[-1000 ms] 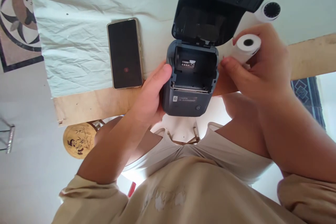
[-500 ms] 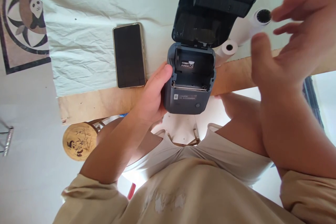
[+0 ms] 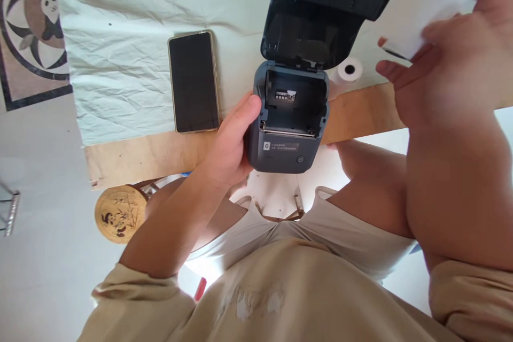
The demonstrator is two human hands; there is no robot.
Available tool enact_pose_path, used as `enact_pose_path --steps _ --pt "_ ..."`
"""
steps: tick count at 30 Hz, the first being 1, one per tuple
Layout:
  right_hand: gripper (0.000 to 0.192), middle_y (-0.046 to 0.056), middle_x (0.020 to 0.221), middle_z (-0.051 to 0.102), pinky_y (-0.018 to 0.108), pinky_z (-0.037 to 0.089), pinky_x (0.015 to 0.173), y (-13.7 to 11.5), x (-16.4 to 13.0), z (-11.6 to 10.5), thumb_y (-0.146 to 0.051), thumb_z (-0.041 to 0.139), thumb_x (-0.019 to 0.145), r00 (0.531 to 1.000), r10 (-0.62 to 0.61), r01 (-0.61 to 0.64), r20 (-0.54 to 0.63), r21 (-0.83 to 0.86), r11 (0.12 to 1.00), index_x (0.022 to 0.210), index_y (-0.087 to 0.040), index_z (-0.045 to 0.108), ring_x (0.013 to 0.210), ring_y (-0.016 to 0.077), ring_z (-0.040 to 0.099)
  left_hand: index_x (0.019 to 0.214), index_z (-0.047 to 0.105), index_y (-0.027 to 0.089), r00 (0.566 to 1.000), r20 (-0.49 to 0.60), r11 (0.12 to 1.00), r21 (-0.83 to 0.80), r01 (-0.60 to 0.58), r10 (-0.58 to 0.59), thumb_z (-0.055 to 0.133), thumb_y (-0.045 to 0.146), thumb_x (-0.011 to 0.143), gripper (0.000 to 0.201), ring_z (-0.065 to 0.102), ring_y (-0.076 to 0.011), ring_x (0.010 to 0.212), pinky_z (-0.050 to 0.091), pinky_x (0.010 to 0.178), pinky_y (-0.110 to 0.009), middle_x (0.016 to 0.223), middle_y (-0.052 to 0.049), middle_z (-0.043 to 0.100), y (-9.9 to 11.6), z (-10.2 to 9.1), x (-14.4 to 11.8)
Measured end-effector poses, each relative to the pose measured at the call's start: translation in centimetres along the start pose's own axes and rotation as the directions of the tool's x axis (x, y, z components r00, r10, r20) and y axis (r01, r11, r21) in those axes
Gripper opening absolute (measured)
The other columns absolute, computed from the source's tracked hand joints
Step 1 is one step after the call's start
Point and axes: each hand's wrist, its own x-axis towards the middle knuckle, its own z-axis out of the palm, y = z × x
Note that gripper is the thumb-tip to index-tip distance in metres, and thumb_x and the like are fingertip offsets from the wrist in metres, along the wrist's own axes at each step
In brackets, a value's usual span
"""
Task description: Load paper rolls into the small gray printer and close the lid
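- Setting: a wooden table [image 3: 152,157] with its far part under a creased pale cloth [image 3: 120,64]; below its near edge, a light floor and a round stool with a panda motif [image 3: 121,214].
- Left hand [image 3: 230,144]: closed around the left side of a small dark label printer [image 3: 286,136], thumb on the upper left edge of the body. The printer sits at the near edge of the table, in front of the person.
- Right hand [image 3: 449,64]: raised at the right of the view, above the table, fingers wrapped round a large white paper roll [image 3: 425,5]. The roll is blurred, so the exact contact of each finger cannot be told.
- Printer condition: the lid [image 3: 320,10] is swung fully open and back. The paper bay [image 3: 294,107] shows only a small label inside and holds no roll.
- Progress, as judged: opening is done; loading and closing of the lid are outstanding.
- Surroundings: a smaller white roll [image 3: 348,70] lies on the table just right of the lid hinge, untouched. A dark-screened phone [image 3: 194,82] lies flat on the cloth, left of the printer and apart from it.
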Motion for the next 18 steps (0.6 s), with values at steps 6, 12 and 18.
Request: enact_pose_path --steps 6,12,18 --pt "0.038 0.002 0.077 0.052 0.027 0.039 0.041 -0.1 -0.1 0.7 -0.018 0.064 0.042 0.994 0.111 -0.109 0.003 0.212 0.971 0.080 -0.025 0.062 0.069 0.0173 0.058 0.104 0.069 0.018 1.000 -0.006 1.000 0.028 0.004 -0.004 0.048 0.063 0.096 0.050 0.075 -0.0235 0.100 0.063 0.071 -0.028 0.085 -0.003 0.069 0.1 0.0 0.0" --pt "0.039 0.001 0.084 0.058 0.030 0.047 0.051 0.6 0.4 -0.6 -0.021 0.076 0.045 0.978 0.200 -0.209 0.059 0.275 0.938 0.079 -0.023 0.060 0.075 0.0178 0.062 0.103 0.067 0.018 0.999 -0.021 0.999 0.045 0.030 -0.029 0.050 0.070 0.092 0.056 0.073 -0.0277 0.106 0.063 0.076 -0.033 0.083 -0.004 0.067 0.1 0.2 0.0" --pt "0.037 -0.001 0.077 0.058 0.024 0.036 0.049 1.8 1.9 -2.1 -0.027 0.084 0.052 0.932 0.331 -0.361 0.148 0.304 0.882 0.082 -0.023 0.063 0.070 0.0143 0.064 0.106 0.067 0.018 1.000 0.000 0.999 0.026 0.026 -0.026 0.051 0.065 0.094 0.051 0.074 -0.0228 0.098 0.062 0.074 -0.029 0.089 -0.003 0.070 0.1 0.0 0.0"
